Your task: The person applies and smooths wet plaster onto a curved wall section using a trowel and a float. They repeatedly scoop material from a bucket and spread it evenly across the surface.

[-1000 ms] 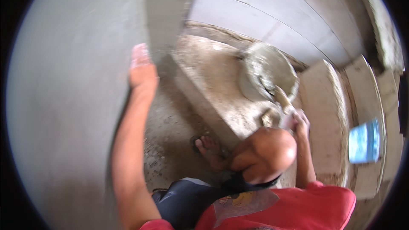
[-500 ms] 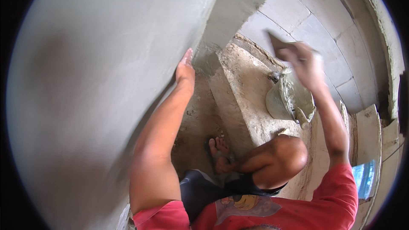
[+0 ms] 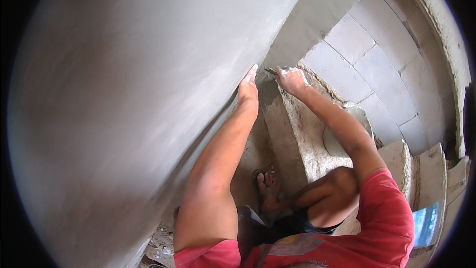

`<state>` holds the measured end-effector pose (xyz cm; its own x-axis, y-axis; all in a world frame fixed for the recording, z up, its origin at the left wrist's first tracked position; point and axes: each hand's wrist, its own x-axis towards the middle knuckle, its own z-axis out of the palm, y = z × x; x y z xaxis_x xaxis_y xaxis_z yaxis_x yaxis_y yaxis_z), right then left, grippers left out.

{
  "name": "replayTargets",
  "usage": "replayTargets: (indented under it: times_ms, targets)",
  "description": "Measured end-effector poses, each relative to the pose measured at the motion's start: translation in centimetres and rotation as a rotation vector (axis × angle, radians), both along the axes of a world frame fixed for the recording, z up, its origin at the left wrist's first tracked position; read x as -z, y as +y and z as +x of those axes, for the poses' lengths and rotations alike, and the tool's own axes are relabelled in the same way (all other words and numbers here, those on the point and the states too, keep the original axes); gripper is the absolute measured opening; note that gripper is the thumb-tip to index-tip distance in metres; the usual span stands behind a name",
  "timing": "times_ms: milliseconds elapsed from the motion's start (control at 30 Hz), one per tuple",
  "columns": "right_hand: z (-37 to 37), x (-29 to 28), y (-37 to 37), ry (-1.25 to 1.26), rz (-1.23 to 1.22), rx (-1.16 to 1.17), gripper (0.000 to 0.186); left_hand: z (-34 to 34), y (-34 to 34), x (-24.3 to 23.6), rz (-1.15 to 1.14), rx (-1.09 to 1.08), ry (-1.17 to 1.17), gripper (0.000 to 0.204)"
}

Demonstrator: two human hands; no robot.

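Observation:
My left hand (image 3: pixel 249 89), smeared with white-grey paste, lies with stretched fingers against the edge of a large smooth grey plastered wall (image 3: pixel 148 79). Just to its right, my right hand (image 3: pixel 293 80) is closed round a trowel (image 3: pixel 270 71), of which only a small part shows beside the corner. There the plastered wall meets a band of wet grey plaster (image 3: pixel 307 17). Wet paste also coats the back of the right hand. Under my right forearm stands a bucket (image 3: pixel 334 141), partly hidden by the arm.
Bare pale blocks (image 3: pixel 379 67) form the wall at the right. A rough concrete step (image 3: pixel 302 124) carries the bucket. My bent leg (image 3: pixel 322 193) and foot are below, and a bright blue sheet (image 3: pixel 425 224) shows at the lower right.
My right hand has swung left with the trowel, from above the bucket to the wall corner beside my left hand. The view has shifted, and my forearm now covers part of the bucket.

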<state>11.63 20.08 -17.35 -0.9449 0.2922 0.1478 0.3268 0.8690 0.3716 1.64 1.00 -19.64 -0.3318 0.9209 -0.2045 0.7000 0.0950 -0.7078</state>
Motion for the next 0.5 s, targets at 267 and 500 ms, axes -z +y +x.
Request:
replayTargets:
  times_ms: [267,500]
  targets:
    - [-1.5,1.2,1.7,0.074,-0.001,-0.031,0.023,-0.3,0.9,1.5,0.076,-0.018,0.014,0.074]
    - [-1.9,-2.8,1.8,0.234,0.087,-0.083,0.021,0.0,0.6,0.5,0.017,-0.027,-0.004,0.070]
